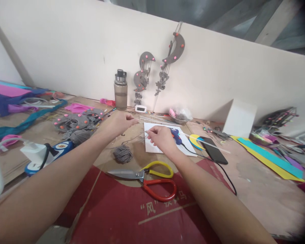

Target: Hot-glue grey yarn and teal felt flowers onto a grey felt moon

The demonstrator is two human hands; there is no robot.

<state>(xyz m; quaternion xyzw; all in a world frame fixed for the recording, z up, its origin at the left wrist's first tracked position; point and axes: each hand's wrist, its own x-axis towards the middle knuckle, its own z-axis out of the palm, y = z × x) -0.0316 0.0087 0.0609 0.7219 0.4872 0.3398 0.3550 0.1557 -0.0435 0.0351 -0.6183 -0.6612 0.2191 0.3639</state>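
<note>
My right hand (162,138) pinches a strand of grey yarn between thumb and fingers, over the edge of a white sheet (154,146). The strand trails left toward a small ball of grey yarn (123,154) on the cardboard. To the left, my left hand (118,123) is closed in a pinch; whatever lies between its fingertips is too small to make out. A blue glue gun (176,136) lies on the sheet, partly hidden behind my right hand. Nearer me, large scissors (139,174) with one yellow and one red handle lie with their handles apart.
A water bottle (121,91) and a small white timer (140,108) stand by the wall. Grey moon-shaped hangings (176,49) hang there. A phone (213,150) and the glue gun's black cord lie right. Left are felt pieces (71,122) and a power strip (62,147).
</note>
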